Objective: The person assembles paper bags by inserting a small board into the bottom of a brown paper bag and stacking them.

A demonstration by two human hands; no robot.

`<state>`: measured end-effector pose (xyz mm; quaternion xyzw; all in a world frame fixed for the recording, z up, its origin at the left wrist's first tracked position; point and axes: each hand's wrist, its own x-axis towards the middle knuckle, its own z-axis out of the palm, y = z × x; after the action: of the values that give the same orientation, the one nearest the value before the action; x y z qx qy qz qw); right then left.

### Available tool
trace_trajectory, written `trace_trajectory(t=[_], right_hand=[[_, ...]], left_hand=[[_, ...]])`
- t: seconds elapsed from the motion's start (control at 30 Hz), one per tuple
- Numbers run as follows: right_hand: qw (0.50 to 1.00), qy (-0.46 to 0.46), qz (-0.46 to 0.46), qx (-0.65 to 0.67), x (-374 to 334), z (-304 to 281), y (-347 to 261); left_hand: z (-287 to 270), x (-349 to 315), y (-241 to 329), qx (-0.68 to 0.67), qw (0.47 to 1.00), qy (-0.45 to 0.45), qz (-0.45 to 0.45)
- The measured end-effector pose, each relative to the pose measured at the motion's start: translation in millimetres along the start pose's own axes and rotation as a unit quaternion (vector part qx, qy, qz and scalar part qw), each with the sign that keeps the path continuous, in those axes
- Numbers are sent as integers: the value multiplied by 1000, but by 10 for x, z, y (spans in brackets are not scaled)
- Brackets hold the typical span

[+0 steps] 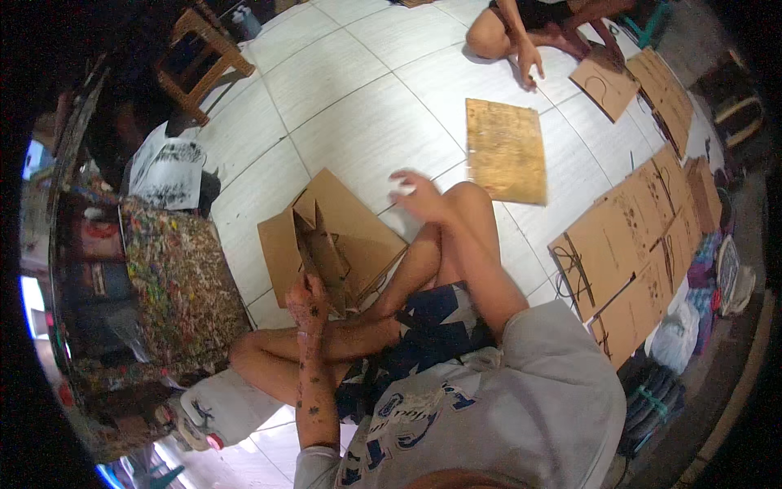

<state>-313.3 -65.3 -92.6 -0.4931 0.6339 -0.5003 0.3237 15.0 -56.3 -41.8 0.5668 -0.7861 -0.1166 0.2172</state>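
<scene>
A brown paper bag (346, 220) stands partly unfolded on the white tiles in front of my crossed legs, its side folds spread and a dark cord handle near its lower edge. My left hand (307, 303) is closed on the bag's near edge; the fingertips are partly hidden. Off to the right of the bag, my right hand (418, 196) hovers above the floor by my knee with its fingers apart and nothing in them. It is slightly blurred.
A worn yellow-brown board (507, 151) lies beyond my right knee. Flat brown bags with cord handles (631, 244) are laid out at the right. Across the floor sits another person, whose hand (529, 65) is lowered near a bag (604, 85). At left are a wooden stool (199, 69) and a speckled block (179, 273).
</scene>
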Motion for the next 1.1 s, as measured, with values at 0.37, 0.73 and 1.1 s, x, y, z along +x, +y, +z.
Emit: trace_trajectory(t=[0.37, 0.73, 1.1], right_hand=[[862, 97, 259, -425, 374, -2810, 1662], [784, -68, 339, -516, 1112, -2559, 1355], [968, 107, 46, -222, 1387, -3538, 55]], left_hand=[[211, -44, 40, -79, 996, -29, 37], [-7, 31, 447, -67, 995, -52, -49], [2, 269, 139, -103, 991, -51, -72]])
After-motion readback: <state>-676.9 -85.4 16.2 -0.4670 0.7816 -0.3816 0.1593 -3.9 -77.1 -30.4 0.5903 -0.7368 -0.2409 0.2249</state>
